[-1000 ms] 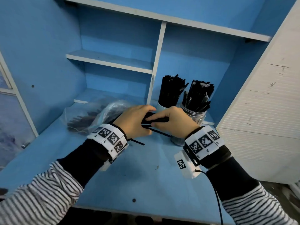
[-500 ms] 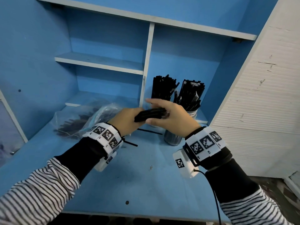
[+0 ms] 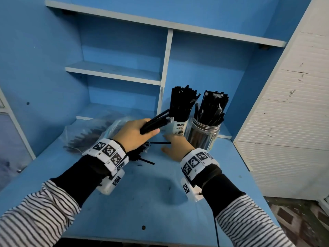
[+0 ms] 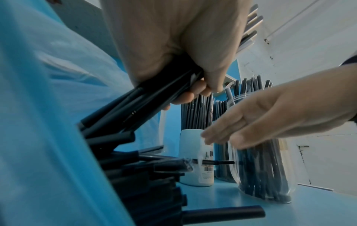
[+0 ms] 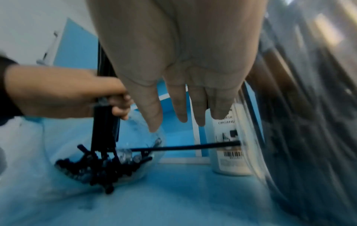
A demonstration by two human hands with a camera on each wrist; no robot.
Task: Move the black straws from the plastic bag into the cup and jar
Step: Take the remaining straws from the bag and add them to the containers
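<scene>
- A plain storeroom or workshop corner is showing here, not a furnished home room.
- A blue painted bench [image 3: 142, 202] is sitting under matching blue shelves [image 3: 114, 73] with white edges.
- A scuffed white slatted cabinet [image 3: 288, 122] is standing just beside it.
- Patterned floor tiles [image 3: 302, 221] are showing below.

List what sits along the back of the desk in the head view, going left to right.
plastic bag → left hand gripping a bundle of straws → cup → jar → white cabinet
</scene>
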